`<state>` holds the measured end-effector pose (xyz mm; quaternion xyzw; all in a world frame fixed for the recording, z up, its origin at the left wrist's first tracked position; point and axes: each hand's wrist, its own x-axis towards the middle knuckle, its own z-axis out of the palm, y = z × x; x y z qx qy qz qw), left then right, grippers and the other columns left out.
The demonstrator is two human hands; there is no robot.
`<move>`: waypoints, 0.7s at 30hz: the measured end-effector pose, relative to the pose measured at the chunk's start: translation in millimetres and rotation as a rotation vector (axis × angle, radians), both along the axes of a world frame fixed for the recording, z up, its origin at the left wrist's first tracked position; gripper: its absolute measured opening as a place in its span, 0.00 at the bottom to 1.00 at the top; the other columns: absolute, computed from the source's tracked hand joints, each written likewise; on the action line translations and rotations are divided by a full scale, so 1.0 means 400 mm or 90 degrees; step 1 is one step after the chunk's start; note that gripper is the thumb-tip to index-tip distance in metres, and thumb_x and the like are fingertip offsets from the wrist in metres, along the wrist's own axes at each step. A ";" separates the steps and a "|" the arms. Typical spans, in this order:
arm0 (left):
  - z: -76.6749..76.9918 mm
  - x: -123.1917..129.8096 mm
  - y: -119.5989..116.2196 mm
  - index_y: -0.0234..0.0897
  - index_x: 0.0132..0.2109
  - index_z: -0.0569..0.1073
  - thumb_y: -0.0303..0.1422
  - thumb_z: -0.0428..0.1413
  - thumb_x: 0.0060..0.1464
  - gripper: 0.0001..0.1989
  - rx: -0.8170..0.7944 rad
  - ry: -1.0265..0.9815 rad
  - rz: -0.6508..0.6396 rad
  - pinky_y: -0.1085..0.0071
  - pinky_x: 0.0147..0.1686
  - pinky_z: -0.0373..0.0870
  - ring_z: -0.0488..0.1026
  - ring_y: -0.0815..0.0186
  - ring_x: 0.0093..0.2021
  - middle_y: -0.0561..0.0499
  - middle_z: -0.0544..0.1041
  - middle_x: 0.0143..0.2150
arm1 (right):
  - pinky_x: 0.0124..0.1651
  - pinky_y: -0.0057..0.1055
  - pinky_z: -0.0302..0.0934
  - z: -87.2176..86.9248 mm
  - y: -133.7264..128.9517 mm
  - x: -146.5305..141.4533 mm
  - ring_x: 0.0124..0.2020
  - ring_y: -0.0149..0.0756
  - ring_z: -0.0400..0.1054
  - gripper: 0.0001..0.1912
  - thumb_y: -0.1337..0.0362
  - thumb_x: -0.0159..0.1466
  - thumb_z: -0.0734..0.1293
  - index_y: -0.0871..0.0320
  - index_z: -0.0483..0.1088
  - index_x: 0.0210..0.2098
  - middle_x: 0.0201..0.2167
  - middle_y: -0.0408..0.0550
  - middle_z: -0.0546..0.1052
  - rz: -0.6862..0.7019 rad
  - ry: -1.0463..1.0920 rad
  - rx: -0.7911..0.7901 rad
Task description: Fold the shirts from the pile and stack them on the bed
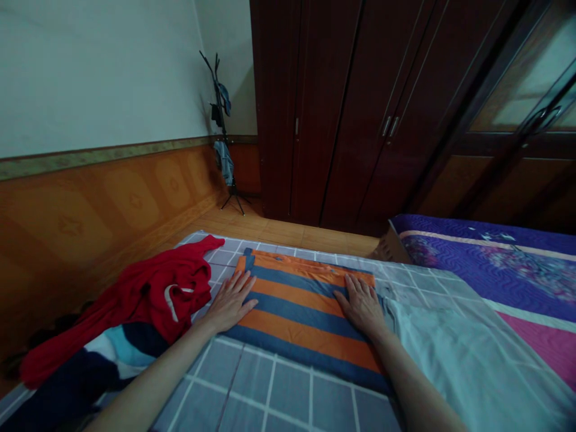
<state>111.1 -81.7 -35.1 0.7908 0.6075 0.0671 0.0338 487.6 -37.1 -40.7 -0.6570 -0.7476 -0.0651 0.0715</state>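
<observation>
An orange and blue-grey striped garment [301, 300], folded into a flat rectangle, lies on the checked bedspread [270, 384] in front of me. My left hand [230, 300] rests flat on its left edge, fingers stretched out. On its right side my right hand [361, 303] lies palm down with the fingers extended. Neither hand grips anything. The garment's underside and the parts beneath my palms are hidden.
To the left lie a red garment [148, 294] and dark navy clothing [67, 384]. A pale green cloth [468, 360] spreads at right. Beyond are a purple quilt [495, 258], a dark wooden wardrobe [342, 120] and a coat stand [221, 114] in the corner.
</observation>
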 end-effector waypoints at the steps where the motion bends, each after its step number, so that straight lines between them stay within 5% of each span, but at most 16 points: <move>1: -0.004 0.000 -0.006 0.41 0.67 0.51 0.47 0.43 0.62 0.31 0.024 -0.001 0.004 0.48 0.63 0.42 0.41 0.54 0.69 0.47 0.46 0.70 | 0.62 0.46 0.42 0.004 -0.001 -0.002 0.63 0.50 0.50 0.32 0.50 0.68 0.53 0.66 0.53 0.64 0.63 0.58 0.59 -0.006 -0.005 -0.001; 5: -0.011 0.015 -0.026 0.38 0.67 0.52 0.47 0.44 0.62 0.31 0.100 -0.005 -0.009 0.50 0.65 0.39 0.43 0.55 0.69 0.46 0.49 0.69 | 0.62 0.49 0.41 0.026 -0.020 -0.025 0.64 0.51 0.48 0.32 0.52 0.68 0.54 0.67 0.52 0.64 0.64 0.62 0.56 -0.005 -0.027 0.003; 12: -0.037 0.004 -0.045 0.41 0.66 0.55 0.50 0.43 0.62 0.30 0.114 -0.003 -0.092 0.51 0.64 0.44 0.46 0.55 0.68 0.46 0.50 0.69 | 0.64 0.44 0.41 0.029 -0.014 -0.094 0.66 0.46 0.44 0.33 0.47 0.67 0.54 0.60 0.54 0.64 0.66 0.54 0.53 0.212 -0.011 -0.056; 21: -0.044 0.006 -0.045 0.39 0.66 0.55 0.50 0.42 0.61 0.32 0.142 0.017 -0.083 0.49 0.63 0.45 0.45 0.51 0.68 0.45 0.51 0.69 | 0.63 0.51 0.42 0.051 0.056 -0.077 0.65 0.54 0.47 0.33 0.51 0.67 0.54 0.67 0.53 0.64 0.64 0.60 0.56 0.035 -0.024 -0.050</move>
